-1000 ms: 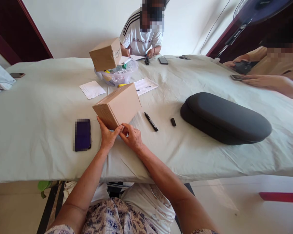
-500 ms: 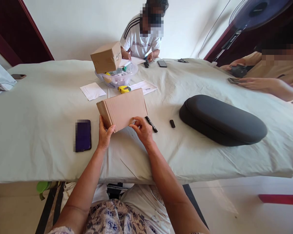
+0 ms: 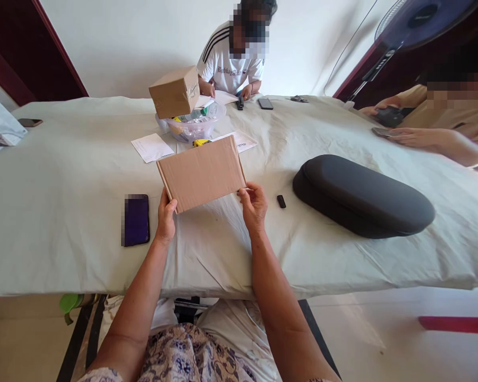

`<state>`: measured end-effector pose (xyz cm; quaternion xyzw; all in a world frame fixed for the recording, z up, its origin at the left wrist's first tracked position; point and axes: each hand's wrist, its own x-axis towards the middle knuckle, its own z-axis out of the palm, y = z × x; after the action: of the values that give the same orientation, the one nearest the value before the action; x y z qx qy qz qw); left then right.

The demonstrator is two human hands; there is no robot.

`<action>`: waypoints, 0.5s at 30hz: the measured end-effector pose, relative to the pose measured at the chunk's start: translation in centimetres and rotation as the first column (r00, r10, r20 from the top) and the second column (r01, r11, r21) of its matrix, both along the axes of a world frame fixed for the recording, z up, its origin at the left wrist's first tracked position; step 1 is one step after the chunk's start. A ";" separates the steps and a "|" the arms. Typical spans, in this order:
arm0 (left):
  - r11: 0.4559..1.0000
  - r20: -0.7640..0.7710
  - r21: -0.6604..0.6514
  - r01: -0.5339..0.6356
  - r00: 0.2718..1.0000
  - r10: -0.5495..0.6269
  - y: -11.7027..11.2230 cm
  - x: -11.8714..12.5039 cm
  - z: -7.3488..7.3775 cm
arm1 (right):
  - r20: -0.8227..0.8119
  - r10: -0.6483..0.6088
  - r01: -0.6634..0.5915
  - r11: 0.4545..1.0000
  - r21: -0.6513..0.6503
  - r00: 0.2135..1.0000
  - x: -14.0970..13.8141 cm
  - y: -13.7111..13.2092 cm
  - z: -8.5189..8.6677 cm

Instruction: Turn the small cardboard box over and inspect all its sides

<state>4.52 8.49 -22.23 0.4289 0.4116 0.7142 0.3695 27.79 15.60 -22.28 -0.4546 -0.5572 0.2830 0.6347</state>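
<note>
A flat-sided brown cardboard box (image 3: 202, 172) is held tilted above the table, its broad face toward me. My left hand (image 3: 167, 215) grips its lower left corner, thumb on the near face. At the lower right corner, my right hand (image 3: 255, 204) closes its thumb and fingers on the box's edge. Just beyond the box, part of a yellow tape measure (image 3: 201, 142) shows beside a white printed envelope (image 3: 245, 141). A small black cap-like piece (image 3: 281, 201) lies to the right of my right hand. The black marker is hidden now.
A dark phone (image 3: 137, 220) lies on the left; a large black case (image 3: 362, 196) on the right. Farther back, a plastic basin (image 3: 187, 131) carries another cardboard box (image 3: 174, 94), near a white paper (image 3: 152, 147). One person (image 3: 231, 69) sits opposite, another (image 3: 454, 122) at right.
The box has turned so its broad face shows more fully. My right hand has moved right, from the near face to the lower right corner, and the marker has gone from sight.
</note>
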 end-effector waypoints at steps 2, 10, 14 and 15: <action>1.000 0.041 0.006 -0.003 0.999 0.003 -0.1 0.0 0.4 | -0.009 0.052 -0.052 0.999 -0.015 0.999 -0.1 -0.2 0.1; 0.993 0.020 -0.115 -0.025 0.999 0.027 0.1 -0.8 -0.2 | 0.283 0.007 0.016 0.997 -0.080 0.959 0.3 -1.0 1.0; 0.989 -0.084 -0.097 -0.109 0.991 0.101 0.2 -0.9 -0.4 | 0.337 0.012 0.013 0.997 -0.072 0.942 0.3 -1.0 1.0; 0.984 -0.095 -0.083 -0.157 0.984 0.149 0.1 -0.9 -0.4 | 0.345 0.018 0.007 0.998 -0.069 0.938 0.3 -1.0 0.9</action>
<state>3.62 8.61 -22.60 0.4102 0.4912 0.7014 0.3138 28.13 14.56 -21.38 -0.5175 -0.6510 0.2198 0.5100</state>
